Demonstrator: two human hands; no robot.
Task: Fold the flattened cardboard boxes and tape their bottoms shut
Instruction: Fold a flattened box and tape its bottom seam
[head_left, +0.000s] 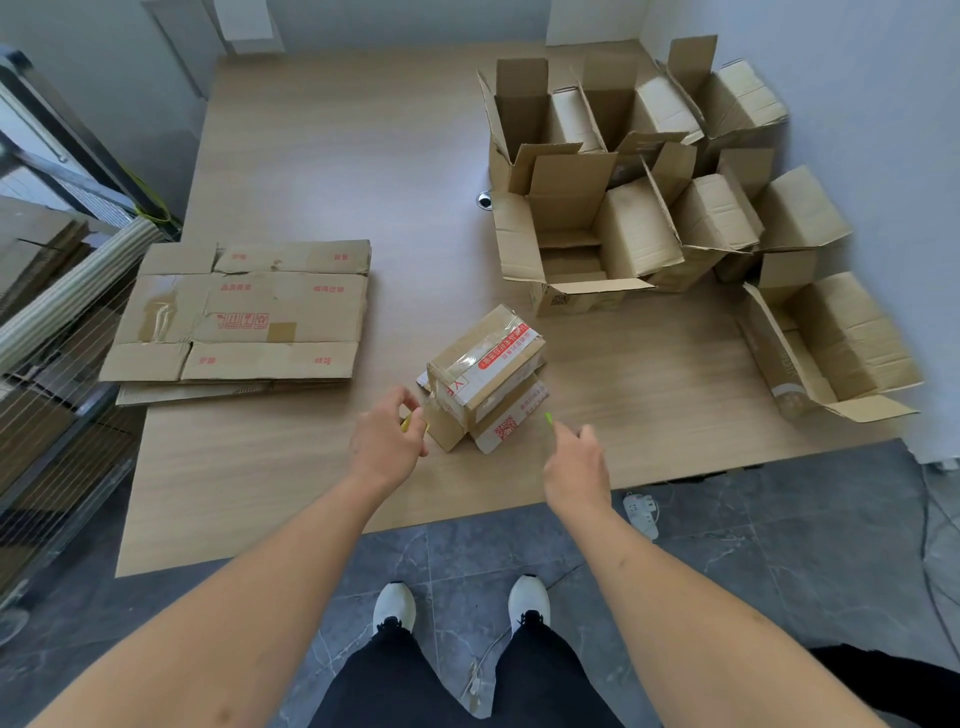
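Taping box bottom | left hand pinches yellow tape holder, right hand pinches green strip | next: press tape down.

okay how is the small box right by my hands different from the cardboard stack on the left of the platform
The small box is folded into shape and taped; the cardboard stack lies flat, unfolded. The small box carries clear tape and a red-printed strip; the stack's top sheet shows red printing and old tape patches. Both are brown cardboard.
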